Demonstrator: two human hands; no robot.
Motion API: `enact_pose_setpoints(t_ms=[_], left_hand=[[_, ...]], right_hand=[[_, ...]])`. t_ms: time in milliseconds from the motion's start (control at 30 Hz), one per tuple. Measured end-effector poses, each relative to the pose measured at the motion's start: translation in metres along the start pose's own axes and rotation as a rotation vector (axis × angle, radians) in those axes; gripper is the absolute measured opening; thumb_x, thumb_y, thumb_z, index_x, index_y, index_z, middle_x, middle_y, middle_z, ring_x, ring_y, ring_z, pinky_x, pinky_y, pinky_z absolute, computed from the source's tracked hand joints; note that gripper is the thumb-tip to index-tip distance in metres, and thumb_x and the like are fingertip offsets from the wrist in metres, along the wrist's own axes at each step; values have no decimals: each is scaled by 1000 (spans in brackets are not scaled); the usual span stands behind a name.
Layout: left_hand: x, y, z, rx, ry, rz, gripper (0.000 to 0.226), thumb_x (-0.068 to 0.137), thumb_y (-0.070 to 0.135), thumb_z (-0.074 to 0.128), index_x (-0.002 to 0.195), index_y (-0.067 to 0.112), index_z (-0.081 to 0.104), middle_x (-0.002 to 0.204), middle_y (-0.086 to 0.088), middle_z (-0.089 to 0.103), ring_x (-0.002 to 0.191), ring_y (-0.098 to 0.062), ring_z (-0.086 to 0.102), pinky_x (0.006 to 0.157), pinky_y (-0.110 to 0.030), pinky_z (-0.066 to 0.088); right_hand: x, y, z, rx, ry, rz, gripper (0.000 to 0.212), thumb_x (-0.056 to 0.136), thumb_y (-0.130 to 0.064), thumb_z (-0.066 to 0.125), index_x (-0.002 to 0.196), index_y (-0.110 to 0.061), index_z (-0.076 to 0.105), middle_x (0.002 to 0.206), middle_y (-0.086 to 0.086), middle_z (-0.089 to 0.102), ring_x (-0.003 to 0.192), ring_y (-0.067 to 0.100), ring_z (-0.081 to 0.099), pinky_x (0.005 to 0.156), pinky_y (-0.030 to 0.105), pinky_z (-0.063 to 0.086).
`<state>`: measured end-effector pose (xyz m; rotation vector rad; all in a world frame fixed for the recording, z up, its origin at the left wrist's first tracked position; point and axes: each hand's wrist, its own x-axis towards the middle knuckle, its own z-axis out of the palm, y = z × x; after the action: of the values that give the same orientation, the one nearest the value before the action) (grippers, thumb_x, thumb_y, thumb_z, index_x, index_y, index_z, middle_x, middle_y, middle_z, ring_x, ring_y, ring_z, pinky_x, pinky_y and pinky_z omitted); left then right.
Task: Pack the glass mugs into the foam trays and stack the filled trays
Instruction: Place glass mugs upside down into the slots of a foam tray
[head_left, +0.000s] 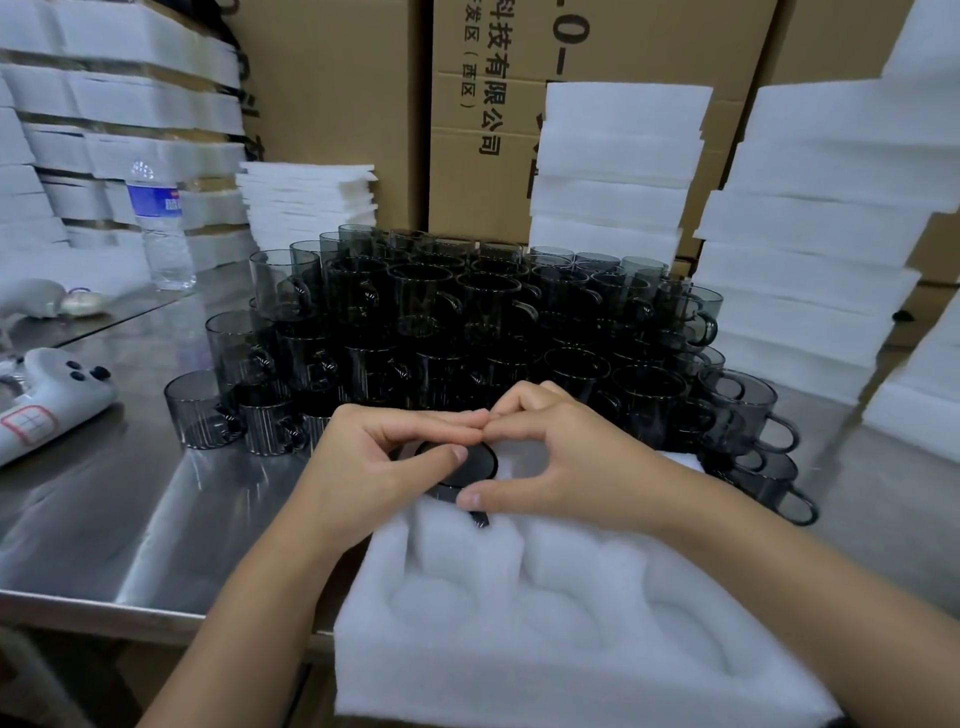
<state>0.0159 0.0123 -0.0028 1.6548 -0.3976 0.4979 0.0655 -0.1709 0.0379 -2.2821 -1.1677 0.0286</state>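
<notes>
Currently in hand: mug, sitting at the mouth of the far-left pocket of the tray, handle pointing towards the wearer.
Grip: left hand and right hand both curling round the mug rim, fingertips meeting on the far side, thumbs closing on the near side.
Tray position: lying on the near edge of the table, seemingly overhanging it; the other pockets showing empty.
Risk, jamming: probably pressing the mug in crooked, handle missing its slot, foam tearing or glass cracking under force.
Risk, tipping: likely tilting the tray off the edge if bearing down too hard on the near side.
Risk, knocking: knuckles working just beside the pile of mugs, stacked several high; possibly toppling the front row by a backward nudge.
Standing in the way: pile crowding the far edge of the tray, leaving little room there.
Right and behind: foam stacks, standing near the pile.
Left: bottle standing upright, white device lying flat, both well apart from the tray.
Far left: foam blocks piling high, contents hidden.
Background: boxes walling the rear.
</notes>
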Motion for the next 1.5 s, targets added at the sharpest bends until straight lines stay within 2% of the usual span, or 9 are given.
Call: enact_pose_setpoints(t_ms=[267,400,533,633,733,800,1033,1267,1500], left_hand=[[0,0,-1,39,-65,-36,46,64,-4,49,70,30,79,97,11,75,105,-6,66,87,-15,51],[0,0,1,1,-74,-28,45,64,-6,47,71,24,79,96,10,75,103,-6,67,84,-15,51],[0,-1,0,7,-74,-40,53,73,-24,47,72,18,79,96,10,75,101,-5,68,80,-12,51],[0,-1,0,27,-68,-43,61,75,-32,42,72,17,79,95,10,75,100,-4,68,80,-11,50],[-1,1,1,44,-56,-45,62,75,-31,42,70,18,79,93,11,75,99,-3,68,79,-11,50],[0,2,2,53,-53,-43,62,75,-31,42,68,18,79,92,11,75,97,-2,68,79,-10,49],[0,3,2,60,-55,-36,64,73,-33,40,64,19,78,87,7,76,93,-4,69,78,-11,50],[-1,5,2,80,-62,-34,59,75,-27,44,67,20,78,88,8,76,93,-4,69,78,-11,50],[0,8,4,38,-35,-46,39,63,-4,46,67,19,78,87,5,76,90,-7,71,75,-13,51]], right_hand=[[-2,-15,-9,-380,-129,-36,37,82,-67,48,87,-33,60,86,-14,34,86,10,27,79,24,24],[-5,-27,-14,-551,-203,-86,54,90,-64,30,106,-24,63,81,-16,31,84,10,28,79,29,27],[12,-22,-43,-283,274,-51,39,95,-27,48,69,-12,72,71,-7,54,78,13,50,78,37,41],[34,-12,-55,-236,550,35,26,91,-21,51,89,-8,73,87,4,60,86,10,48,77,27,37],[51,2,-48,-338,487,128,39,92,-28,51,130,-26,56,114,-4,46,115,13,35,94,21,27],[59,9,-41,-406,490,114,43,92,-32,51,134,-29,51,120,-5,42,119,15,31,99,27,25],[65,15,-38,-399,498,39,21,92,-31,57,111,-23,61,121,-7,45,116,17,36,97,29,29],[41,2,-43,-359,703,-6,5,91,-24,58,93,-20,56,139,-4,35,91,8,46,70,29,39],[-1,-11,-17,-247,697,-125,6,80,-19,64,83,-14,61,142,6,48,126,14,46,98,31,38]])
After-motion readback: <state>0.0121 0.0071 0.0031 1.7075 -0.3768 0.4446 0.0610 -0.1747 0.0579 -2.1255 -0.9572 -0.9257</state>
